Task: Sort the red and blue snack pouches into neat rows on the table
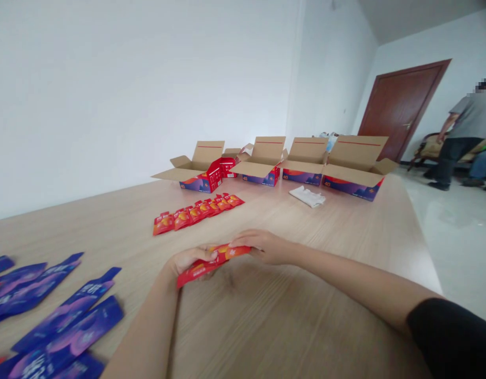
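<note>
A red and orange sachet (pixel 201 269) is held between my two hands, a little above the wooden table. My left hand (pixel 190 260) grips its lower left part, thumb on top. At the other end, my right hand (pixel 262 246) has its fingers closed on the sachet's upper right edge. Whether more than one sachet is in the grip I cannot tell. Beyond my hands lies an overlapping row of similar red sachets (pixel 203 210). Loose blue and purple sachets (pixel 65 321) are spread at the lower left, partly cut off by the frame.
Open cardboard boxes with blue and red sides, such as the rightmost box (pixel 351 187), line the back of the table (pixel 306 316). A white cloth-like item (pixel 307 196) lies before them. A person (pixel 464 131) stands at the far right, near a brown door (pixel 403 108).
</note>
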A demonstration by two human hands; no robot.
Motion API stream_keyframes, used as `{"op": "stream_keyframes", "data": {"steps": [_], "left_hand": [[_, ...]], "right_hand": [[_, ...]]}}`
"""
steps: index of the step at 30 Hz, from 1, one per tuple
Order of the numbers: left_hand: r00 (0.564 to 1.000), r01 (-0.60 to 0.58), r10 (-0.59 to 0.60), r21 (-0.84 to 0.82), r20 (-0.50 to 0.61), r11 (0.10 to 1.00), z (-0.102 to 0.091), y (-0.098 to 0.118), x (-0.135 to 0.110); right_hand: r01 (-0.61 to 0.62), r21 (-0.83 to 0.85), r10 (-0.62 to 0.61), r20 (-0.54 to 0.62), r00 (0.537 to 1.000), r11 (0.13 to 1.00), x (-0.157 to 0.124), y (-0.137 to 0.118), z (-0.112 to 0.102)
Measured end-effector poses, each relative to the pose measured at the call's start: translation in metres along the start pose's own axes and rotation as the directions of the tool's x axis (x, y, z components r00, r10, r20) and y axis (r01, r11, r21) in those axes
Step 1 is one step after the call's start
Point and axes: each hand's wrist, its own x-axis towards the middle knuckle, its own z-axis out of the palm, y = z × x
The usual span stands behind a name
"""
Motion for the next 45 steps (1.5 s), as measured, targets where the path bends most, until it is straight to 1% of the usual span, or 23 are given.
{"op": "stream_keyframes", "data": {"steps": [1, 3, 4, 5, 6, 7, 9, 10, 11, 13, 16, 19, 22, 24, 26, 28, 30, 34, 38, 42, 45], "left_hand": [[1.0, -0.007, 0.007, -0.03, -0.002, 1.0, -0.001, -0.001, 0.001], [0.999, -0.032, 0.03, -0.079, -0.026, 0.996, -0.003, -0.003, 0.004], [0.997, -0.055, 0.05, -0.1, -0.05, 0.993, -0.003, -0.003, 0.005], [0.994, -0.082, 0.072, -0.123, -0.08, 0.989, -0.003, -0.003, 0.007], [0.989, -0.109, 0.094, -0.145, -0.11, 0.983, -0.003, -0.003, 0.008], [0.984, -0.132, 0.109, -0.163, -0.14, 0.978, -0.003, -0.002, 0.009], [0.975, -0.154, 0.119, -0.187, -0.188, 0.97, -0.003, -0.001, 0.01], [0.971, -0.156, 0.115, -0.194, -0.21, 0.968, -0.003, -0.001, 0.01], [0.967, -0.157, 0.109, -0.201, -0.231, 0.967, -0.003, 0.0, 0.011], [0.957, -0.157, 0.095, -0.211, -0.275, 0.965, -0.004, 0.0, 0.012], [0.945, -0.152, 0.075, -0.227, -0.318, 0.962, -0.005, 0.0, 0.014], [0.947, -0.149, 0.068, -0.243, -0.314, 0.959, -0.005, 0.001, 0.015], [0.962, -0.158, 0.089, -0.259, -0.259, 0.953, -0.005, 0.001, 0.015], [0.973, -0.16, 0.105, -0.269, -0.207, 0.95, -0.005, 0.001, 0.015], [0.977, -0.157, 0.109, -0.274, -0.185, 0.949, -0.005, 0.001, 0.015], [0.975, -0.154, 0.1, -0.279, -0.199, 0.948, -0.005, 0.001, 0.015], [0.974, -0.15, 0.09, -0.29, -0.209, 0.945, -0.005, 0.001, 0.015], [0.974, -0.141, 0.076, -0.307, -0.214, 0.941, -0.004, 0.002, 0.014], [0.973, -0.136, 0.064, -0.328, -0.223, 0.935, -0.003, 0.003, 0.014], [0.966, -0.118, 0.027, -0.348, -0.255, 0.93, 0.001, 0.005, 0.013], [0.963, -0.121, 0.026, -0.347, -0.267, 0.93, 0.006, 0.007, 0.012]], "right_hand": [[0.001, -0.023, 0.0, 0.009, 1.0, 1.0, 0.0, 0.0, -0.004], [-0.037, -0.078, 0.036, -0.015, 0.999, 0.996, -0.001, 0.007, -0.013], [-0.078, -0.111, 0.073, -0.051, 0.996, 0.991, -0.002, 0.013, -0.018], [-0.144, -0.151, 0.127, -0.115, 0.985, 0.978, -0.003, 0.022, -0.023], [-0.23, -0.19, 0.192, -0.201, 0.961, 0.954, -0.004, 0.032, -0.028], [-0.321, -0.216, 0.253, -0.292, 0.922, 0.922, -0.004, 0.043, -0.032], [-0.489, -0.239, 0.356, -0.438, 0.825, 0.839, -0.002, 0.069, -0.037], [-0.546, -0.243, 0.39, -0.48, 0.786, 0.802, 0.0, 0.083, -0.038], [-0.581, -0.246, 0.412, -0.5, 0.762, 0.776, 0.004, 0.097, -0.037], [-0.622, -0.25, 0.443, -0.515, 0.734, 0.742, 0.013, 0.125, -0.032], [-0.651, -0.237, 0.47, -0.523, 0.711, 0.721, 0.028, 0.164, -0.019], [-0.666, -0.23, 0.495, -0.511, 0.703, 0.71, 0.039, 0.196, -0.009], [-0.673, -0.232, 0.517, -0.484, 0.706, 0.703, 0.043, 0.22, -0.005], [-0.666, -0.237, 0.528, -0.449, 0.721, 0.707, 0.044, 0.231, -0.005], [-0.648, -0.242, 0.533, -0.401, 0.745, 0.723, 0.045, 0.238, -0.004], [-0.625, -0.245, 0.532, -0.354, 0.769, 0.741, 0.046, 0.242, -0.003], [-0.612, -0.245, 0.53, -0.327, 0.782, 0.752, 0.048, 0.244, -0.002], [-0.617, -0.238, 0.54, -0.318, 0.779, 0.75, 0.052, 0.246, -0.001], [-0.603, -0.23, 0.545, -0.272, 0.793, 0.764, 0.052, 0.249, 0.0], [-0.626, -0.237, 0.576, -0.25, 0.778, 0.743, 0.049, 0.249, 0.001], [-0.63, -0.243, 0.582, -0.246, 0.775, 0.737, 0.048, 0.246, 0.002]]}}
